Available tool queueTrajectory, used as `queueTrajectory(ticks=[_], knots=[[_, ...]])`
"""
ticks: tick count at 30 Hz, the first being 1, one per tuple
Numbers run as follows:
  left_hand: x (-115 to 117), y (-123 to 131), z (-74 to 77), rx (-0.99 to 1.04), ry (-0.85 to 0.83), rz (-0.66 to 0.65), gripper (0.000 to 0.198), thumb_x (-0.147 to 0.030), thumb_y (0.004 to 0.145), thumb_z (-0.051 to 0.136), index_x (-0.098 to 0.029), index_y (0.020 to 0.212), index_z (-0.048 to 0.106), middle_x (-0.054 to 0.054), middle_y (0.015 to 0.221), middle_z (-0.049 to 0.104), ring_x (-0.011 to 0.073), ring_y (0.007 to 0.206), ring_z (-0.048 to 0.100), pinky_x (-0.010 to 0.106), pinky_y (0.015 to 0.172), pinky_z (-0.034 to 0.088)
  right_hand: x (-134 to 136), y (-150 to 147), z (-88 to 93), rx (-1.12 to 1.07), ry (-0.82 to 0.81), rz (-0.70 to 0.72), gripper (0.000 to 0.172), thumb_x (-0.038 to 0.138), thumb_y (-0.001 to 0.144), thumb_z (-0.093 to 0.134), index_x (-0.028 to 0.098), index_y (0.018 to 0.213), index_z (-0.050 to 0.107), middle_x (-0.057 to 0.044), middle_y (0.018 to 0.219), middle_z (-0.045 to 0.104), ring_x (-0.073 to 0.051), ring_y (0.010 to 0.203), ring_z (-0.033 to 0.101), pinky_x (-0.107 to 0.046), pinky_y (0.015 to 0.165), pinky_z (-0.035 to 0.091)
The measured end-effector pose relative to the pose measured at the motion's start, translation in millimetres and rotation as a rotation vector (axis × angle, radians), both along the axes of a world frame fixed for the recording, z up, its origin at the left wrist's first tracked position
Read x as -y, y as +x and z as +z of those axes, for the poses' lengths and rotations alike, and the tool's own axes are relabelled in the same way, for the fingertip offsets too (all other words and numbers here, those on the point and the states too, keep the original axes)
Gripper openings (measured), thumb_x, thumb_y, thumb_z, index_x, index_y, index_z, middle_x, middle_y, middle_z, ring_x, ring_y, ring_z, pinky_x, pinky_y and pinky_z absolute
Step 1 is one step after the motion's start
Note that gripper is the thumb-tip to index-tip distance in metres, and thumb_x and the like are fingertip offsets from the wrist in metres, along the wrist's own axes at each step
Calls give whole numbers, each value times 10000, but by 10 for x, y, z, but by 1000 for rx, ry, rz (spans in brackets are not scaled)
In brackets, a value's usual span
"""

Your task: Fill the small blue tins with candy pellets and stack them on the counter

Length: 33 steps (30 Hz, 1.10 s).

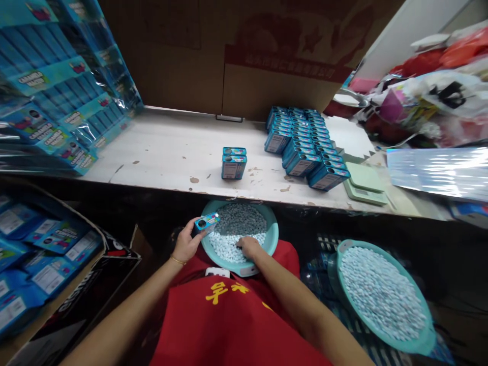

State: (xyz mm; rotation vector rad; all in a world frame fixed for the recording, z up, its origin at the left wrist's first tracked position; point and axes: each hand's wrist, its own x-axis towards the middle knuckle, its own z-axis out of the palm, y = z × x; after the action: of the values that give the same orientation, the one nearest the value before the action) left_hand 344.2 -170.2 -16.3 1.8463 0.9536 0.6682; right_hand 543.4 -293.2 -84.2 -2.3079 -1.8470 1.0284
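At the basin (272, 234), the left hand (186, 244) clasps a box (207, 222); the right hand (250, 247) is amid pellets (224, 247), grip unclear.

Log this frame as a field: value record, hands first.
left hand: gripping a small blue box by the near basin's left side
right hand: in the near basin, at the pale pieces; grip unclear
near basin: turquoise, at the lap, far part of its contents in shadow
worktop: two blue boxes at mid-edge; rows of blue boxes to their right
far right: second turquoise basin, also holding pale pieces
lower left: open carton of blue packs
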Motion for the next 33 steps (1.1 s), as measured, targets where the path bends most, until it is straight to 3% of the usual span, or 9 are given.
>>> queueTrajectory(ticks=[3, 6, 13, 16, 19, 23, 29, 33], knots=[[-15, 9, -11, 12, -12, -8, 412, -343, 714, 544, -173, 1084, 486, 57, 1018, 596, 176, 929, 555, 322, 868, 406, 38, 110, 32, -105, -33, 0, 387, 20, 617, 443, 174, 890, 669, -31, 848, 667, -156, 807, 576, -198, 672, 390], [-24, 11, -18, 23, -20, -5, 415, -348, 708, 546, -177, 1082, 491, 51, 1015, 601, 178, 928, 558, 324, 870, 404, 82, 203, 204, -183, -32, -13, 416, 38, 629, 397, 180, 916, 663, 3, 798, 667, -121, 741, 573, -171, 631, 391], [-5, 86, -58, -2, -4, -37, 398, -285, 718, 524, -175, 1098, 478, 59, 1044, 584, 185, 958, 543, 334, 878, 400, 174, 473, 954, -526, 68, -195, 400, 116, 609, 419, 145, 922, 666, -6, 710, 637, -105, 602, 508, -180, 530, 373], [32, 166, -77, -24, 56, -84, 399, -219, 705, 514, -173, 1100, 479, 67, 1076, 568, 195, 997, 523, 348, 902, 381, 129, 517, 1232, -574, 100, -229, 389, 145, 616, 437, 144, 933, 663, -3, 675, 621, -94, 562, 480, -180, 506, 356], [77, 242, -88, -50, 105, -142, 417, -161, 687, 500, -182, 1104, 483, 65, 1080, 565, 201, 1010, 513, 356, 911, 376, 16, 482, 1474, -478, 92, -186, 346, 161, 640, 439, 157, 892, 676, 7, 595, 592, -85, 513, 454, -179, 478, 330], [131, 292, -85, -74, 158, -187, 443, -113, 676, 469, -189, 1112, 478, 65, 1109, 547, 200, 1041, 489, 362, 929, 362, -181, 378, 1724, -175, 99, -31, 256, 153, 641, 462, 188, 730, 699, 0, 569, 600, -102, 563, 500, -182, 502, 320], [173, 298, -80, -90, 207, -217, 453, -92, 660, 451, -185, 1102, 484, 66, 1105, 545, 197, 1042, 483, 351, 930, 363, -439, 145, 1878, 202, 44, 123, 260, 142, 640, 470, 184, 766, 693, -71, 764, 667, -173, 739, 578, -219, 594, 355], [159, 294, -99, -97, 204, -203, 431, -100, 667, 446, -168, 1091, 485, 76, 1104, 543, 197, 1043, 483, 344, 930, 363, -512, 17, 1960, 290, 11, 163, 267, 175, 672, 473, 145, 845, 675, -114, 838, 659, -196, 757, 588, -243, 615, 379]])
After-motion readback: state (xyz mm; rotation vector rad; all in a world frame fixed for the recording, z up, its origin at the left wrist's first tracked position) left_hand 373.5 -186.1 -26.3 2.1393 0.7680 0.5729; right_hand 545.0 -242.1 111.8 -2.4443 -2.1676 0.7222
